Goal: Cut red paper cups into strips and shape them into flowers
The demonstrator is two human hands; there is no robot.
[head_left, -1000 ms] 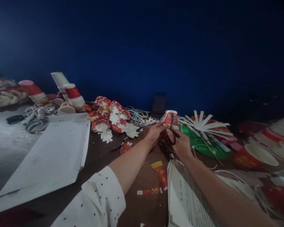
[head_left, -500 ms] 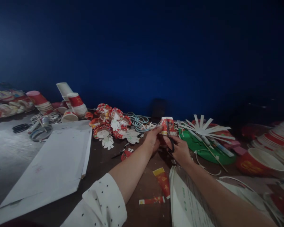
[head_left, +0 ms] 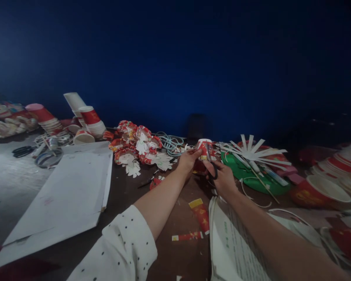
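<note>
Cup is held over the table by the left hand at one side, presumably to steady it; the right hand grasps scissors by the handle, apparently so the blades meet the cup's wall.

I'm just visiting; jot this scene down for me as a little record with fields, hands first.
Left hand: holds a red printed paper cup
Right hand: grips black-handled scissors at the cup
Tabletop in front: red paper cut-offs, printed pages
Left side: large white card, stacked paper cups
Right side: white paper cut into spread strips above something flat and green; red paper bowl
</note>
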